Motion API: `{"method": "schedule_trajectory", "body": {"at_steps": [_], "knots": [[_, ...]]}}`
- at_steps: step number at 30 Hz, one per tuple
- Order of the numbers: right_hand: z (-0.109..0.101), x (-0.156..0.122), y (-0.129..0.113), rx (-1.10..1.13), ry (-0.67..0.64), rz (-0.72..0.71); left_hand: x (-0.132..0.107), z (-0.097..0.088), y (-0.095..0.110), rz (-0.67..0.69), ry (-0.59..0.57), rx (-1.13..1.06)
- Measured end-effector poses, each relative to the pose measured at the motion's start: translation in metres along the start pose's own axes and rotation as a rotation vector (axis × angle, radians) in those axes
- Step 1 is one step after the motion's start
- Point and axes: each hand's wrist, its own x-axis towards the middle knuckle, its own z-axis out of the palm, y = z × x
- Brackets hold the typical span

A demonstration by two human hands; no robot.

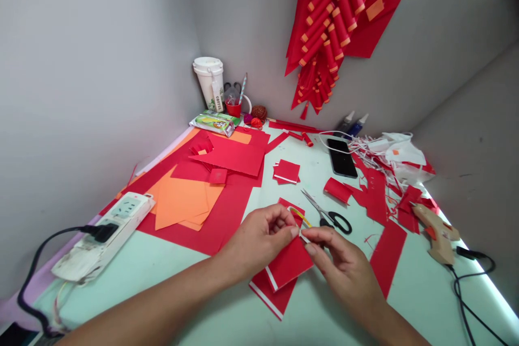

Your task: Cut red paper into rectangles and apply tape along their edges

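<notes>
My left hand (pixel 259 238) is closed, thumb and fingers pinching near the upper corner of a red paper piece (pixel 290 262) with a white strip along its edge. My right hand (pixel 344 267) is closed too, its thumb and forefinger holding the end of a thin white strip (pixel 303 236) close to the left fingertips. Beneath lies another red piece (pixel 279 300), also edged in white. Just behind the fingers, a curved white-and-yellow band (pixel 302 216) is partly hidden. Black-handled scissors (pixel 330 215) lie partly open beyond my right hand.
Small red squares (pixel 287 171) and a phone (pixel 341 158) lie further back. Orange sheets (pixel 182 197) and a power strip (pixel 107 232) are at left. On the right are paper scraps (pixel 377 194) and a glue gun (pixel 436 232). A red firecracker decoration (pixel 330 21) hangs on the wall.
</notes>
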Motion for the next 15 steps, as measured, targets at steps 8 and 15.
{"method": "schedule_trajectory", "body": {"at_steps": [8, 15], "knots": [[-0.003, -0.001, -0.002, -0.028, 0.004, 0.052, -0.001, -0.007, 0.005, -0.075, -0.066, -0.094], [-0.014, -0.002, -0.008, 0.172, -0.077, 0.148, -0.003, -0.018, 0.016, -0.11, -0.109, -0.253]]}}
